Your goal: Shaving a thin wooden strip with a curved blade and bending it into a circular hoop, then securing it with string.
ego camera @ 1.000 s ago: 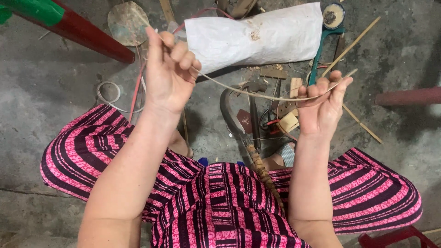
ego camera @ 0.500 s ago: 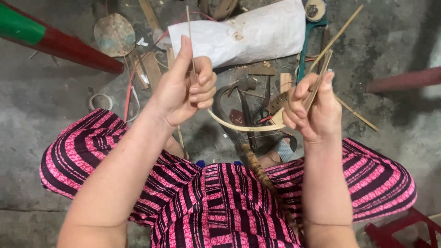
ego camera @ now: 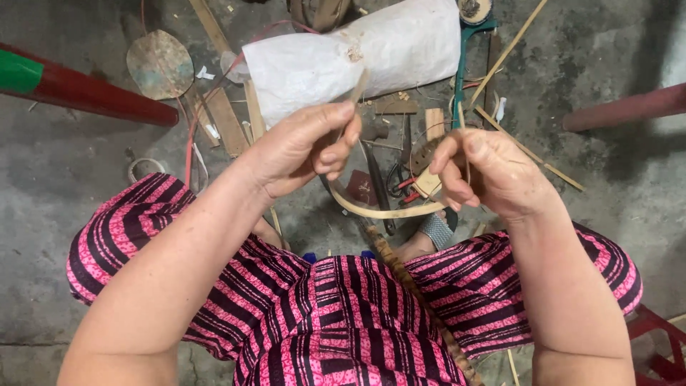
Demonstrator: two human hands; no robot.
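A thin pale bamboo strip (ego camera: pixel 382 211) is bent into a deep U between both hands above my lap. My left hand (ego camera: pixel 304 149) pinches one end, which sticks up past the fingertips. My right hand (ego camera: pixel 493 171) pinches the other end at about the same height. The strip's curve hangs just above my pink-and-black striped clothing (ego camera: pixel 343 307). Both hands are close together, a hand's width apart.
On the concrete floor ahead lie a white sack (ego camera: pixel 357 53), bamboo sticks (ego camera: pixel 511 46), wood offcuts (ego camera: pixel 225 118), a round metal lid (ego camera: pixel 161 63), red-handled pliers (ego camera: pixel 400 186) and a knife blade (ego camera: pixel 379 189). A red-and-green pole (ego camera: pixel 78 89) lies at left, a red bar (ego camera: pixel 622 107) at right.
Both hands have drawn closer together, bending the strip from a long shallow arc into a tight U. The hands have dropped lower in view.
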